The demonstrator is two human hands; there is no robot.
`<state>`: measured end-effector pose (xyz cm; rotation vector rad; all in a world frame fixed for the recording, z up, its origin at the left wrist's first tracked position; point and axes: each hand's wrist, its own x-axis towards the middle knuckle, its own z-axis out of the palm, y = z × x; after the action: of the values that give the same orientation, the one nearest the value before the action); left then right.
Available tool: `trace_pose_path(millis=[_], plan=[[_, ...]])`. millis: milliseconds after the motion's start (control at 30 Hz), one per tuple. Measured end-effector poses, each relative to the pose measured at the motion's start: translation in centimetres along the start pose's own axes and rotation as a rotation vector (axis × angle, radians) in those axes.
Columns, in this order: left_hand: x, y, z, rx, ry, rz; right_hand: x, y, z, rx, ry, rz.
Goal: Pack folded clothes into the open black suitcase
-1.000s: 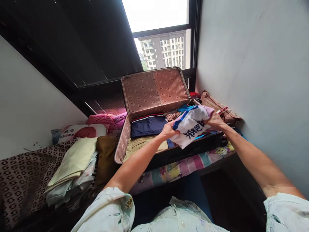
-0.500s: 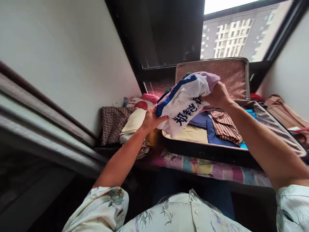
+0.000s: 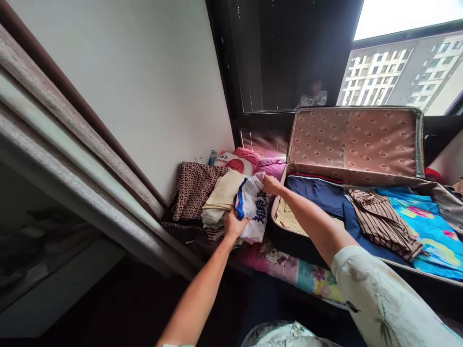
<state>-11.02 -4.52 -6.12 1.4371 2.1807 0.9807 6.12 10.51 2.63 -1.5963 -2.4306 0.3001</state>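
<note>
1. Along the left, a pale wall (image 3: 144, 86) slopes down to a grey-brown ledge (image 3: 72, 159); dark glass and a bright window (image 3: 405, 67) with apartment blocks fill the back.
2. Surface: a bed or bench covered by a cartoon-print sheet (image 3: 300, 274), pink, green and yellow, running under everything.
3. Far left on the surface: a brown-and-white patterned cloth (image 3: 191, 188), then a stack of folded cream garments (image 3: 222, 200); behind them a red-and-white pillow (image 3: 231, 164) and pink bedding (image 3: 249, 156).
4. Left hand (image 3: 234, 225): closed on the lower edge of a white garment with blue trim and dark printed characters (image 3: 253, 207), thumb over the cloth.
5. Right hand (image 3: 270, 184): fingers pinched together on the same garment's upper corner, forearm reaching across the case's left wall.
6. Garment position: bunched, resting against the cream stack and just beside the suitcase's left end, outside it.
7. Container: open suitcase (image 3: 278, 226), dark shell, lid (image 3: 354, 140) upright with tan patterned lining.
8. Contents, left to right: pale yellow cloth (image 3: 289, 219) at the bottom, folded navy garment (image 3: 318, 193), crumpled brown striped shirt (image 3: 379, 217), bright turquoise printed fabric (image 3: 423, 221).
9. Right edge: grey fabric (image 3: 444, 202) draped over the case's rim.
</note>
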Motion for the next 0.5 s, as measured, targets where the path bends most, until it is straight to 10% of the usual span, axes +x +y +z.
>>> trace_pose_path(millis=[500], plan=[[-2.6,-0.5,6.5,-0.048,-0.109,0.088,5.3,3.0,7.6,-0.283,-0.216,0.035]])
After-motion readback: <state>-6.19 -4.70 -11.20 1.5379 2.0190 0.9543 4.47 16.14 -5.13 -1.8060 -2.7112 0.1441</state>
